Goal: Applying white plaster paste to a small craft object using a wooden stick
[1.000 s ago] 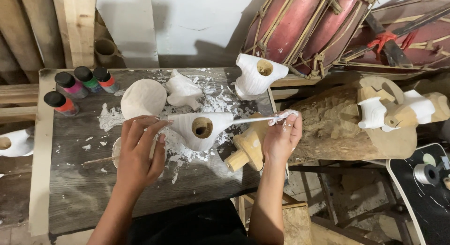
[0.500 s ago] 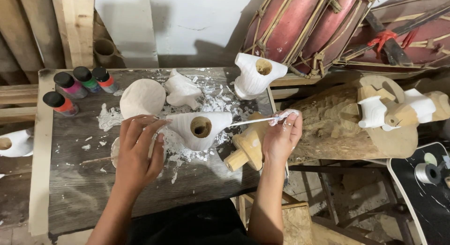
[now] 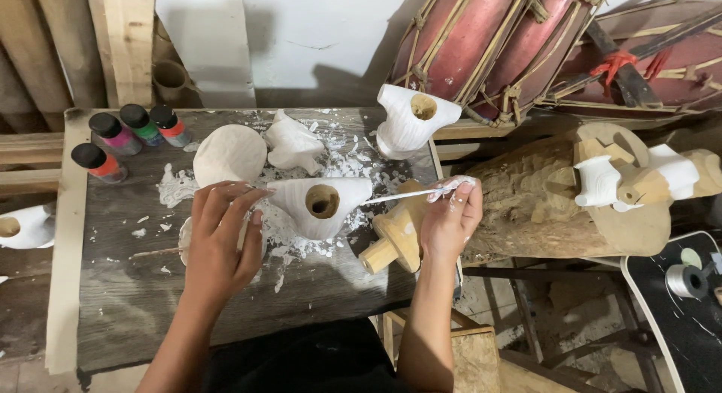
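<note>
Steadying the white-coated carving (image 3: 320, 205) on the counter (image 3: 226, 310), the left hand (image 3: 218, 239) curls its fingers onto its left end; the right hand (image 3: 451, 220) pinches a thin brush (image 3: 406, 195) lying crosswise, tip at its right side.

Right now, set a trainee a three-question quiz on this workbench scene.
1. True or false: the right hand holds a thin white-coated stick.
2. The left hand touches which thing? A. a paint bottle B. the white carved piece with a round hole C. the red drum
3. How many paint bottles stand at the table's far left corner?

Key: 1 true; 2 B; 3 four.
</note>
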